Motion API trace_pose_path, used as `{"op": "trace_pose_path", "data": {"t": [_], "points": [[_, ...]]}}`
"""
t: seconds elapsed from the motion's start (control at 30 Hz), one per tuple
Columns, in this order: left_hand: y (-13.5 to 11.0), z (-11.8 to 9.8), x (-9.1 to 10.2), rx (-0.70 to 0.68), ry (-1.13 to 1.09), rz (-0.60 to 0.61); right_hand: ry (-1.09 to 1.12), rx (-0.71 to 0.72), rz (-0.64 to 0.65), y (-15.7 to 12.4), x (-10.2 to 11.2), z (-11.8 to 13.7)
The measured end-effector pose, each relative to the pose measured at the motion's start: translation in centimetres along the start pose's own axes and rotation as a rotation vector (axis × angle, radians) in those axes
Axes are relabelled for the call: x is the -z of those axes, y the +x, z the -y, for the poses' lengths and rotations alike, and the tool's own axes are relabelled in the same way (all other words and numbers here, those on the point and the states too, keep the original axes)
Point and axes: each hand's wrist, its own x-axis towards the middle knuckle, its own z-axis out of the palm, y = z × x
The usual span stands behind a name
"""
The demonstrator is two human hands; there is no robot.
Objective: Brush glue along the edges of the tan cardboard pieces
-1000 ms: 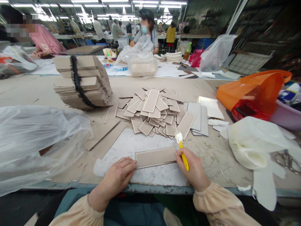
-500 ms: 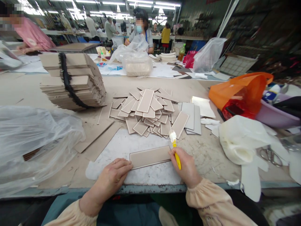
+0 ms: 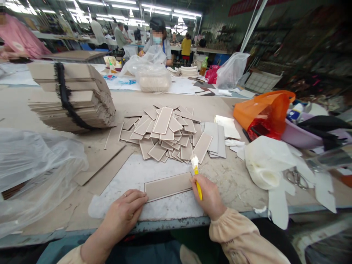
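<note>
A beige rectangular panel [image 3: 168,186] with a thin dark outline lies at a slight slant in front of me, over a whitish sheet [image 3: 117,187]. My left hand [image 3: 125,211] has its fingers together at the panel's left end, gripping the edge; the thumb is mostly hidden. In my right hand [image 3: 208,195] is a brush [image 3: 198,185] with a yellow handle, its bristles up and coated in white paste. The fingertips of that hand also touch the panel's right end. Just beyond lies a heap of similar panels [image 3: 162,121] with pale borders.
A strapped stack of boards [image 3: 79,99] stands at left, behind clear plastic film [image 3: 41,172]. To the right are grey panels [image 3: 216,137], a cut white plastic jug [image 3: 265,161], scissors [image 3: 297,178] and an orange bag [image 3: 261,106]. A masked person [image 3: 157,44] sits across the table.
The view has turned slightly to the right, so the scene sits further left. Both hands keep about the same places on the panel, and the brush stays in my right hand.
</note>
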Motion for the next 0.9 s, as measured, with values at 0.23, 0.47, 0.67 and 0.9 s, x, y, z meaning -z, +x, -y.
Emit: {"op": "trace_pose_path", "data": {"t": [0.23, 0.47, 0.67, 0.9], "points": [[0.0, 0.0, -0.1, 0.005, 0.027, -0.007, -0.050, 0.019, -0.051, 0.0, 0.9, 0.8], [0.4, 0.1, 0.1, -0.046, 0.062, -0.025, 0.234, 0.238, 0.133, -0.2, -0.9, 4.6], [0.5, 0.4, -0.3, -0.093, 0.106, -0.054, 0.211, 0.307, 0.280, -0.7, -3.5, 6.4], [0.4, 0.2, -0.4, -0.092, 0.130, -0.067, 0.158, 0.050, 0.269, -0.9, -2.6, 4.9]]}}
